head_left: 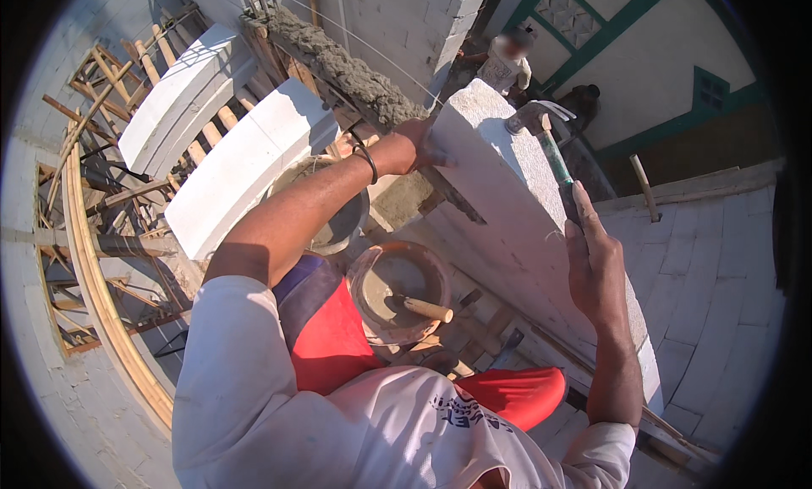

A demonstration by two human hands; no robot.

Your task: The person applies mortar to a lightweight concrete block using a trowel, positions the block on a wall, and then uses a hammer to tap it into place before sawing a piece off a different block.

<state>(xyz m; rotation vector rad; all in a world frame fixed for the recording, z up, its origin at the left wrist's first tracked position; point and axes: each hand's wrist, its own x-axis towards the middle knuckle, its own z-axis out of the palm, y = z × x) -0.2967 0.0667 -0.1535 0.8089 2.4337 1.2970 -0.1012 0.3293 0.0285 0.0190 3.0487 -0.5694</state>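
Toward twelve o'clock, the left hand (pixel 413 147) is touching a long white block (pixel 533 222); at three, the right hand (pixel 597 273) is gripping a hammer (pixel 557 161). Mortar (pixel 342 66) is lying toward eleven, two pale blocks (pixel 254 155) are resting at ten, and a bucket (pixel 438 271) is holding a wooden-handled tool (pixel 428 310) toward six.

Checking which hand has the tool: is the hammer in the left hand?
No, the right hand grips the hammer, while the left hand is against the white block.

Bamboo poles (pixel 88 273) — a green-trimmed wall (pixel 655 62)
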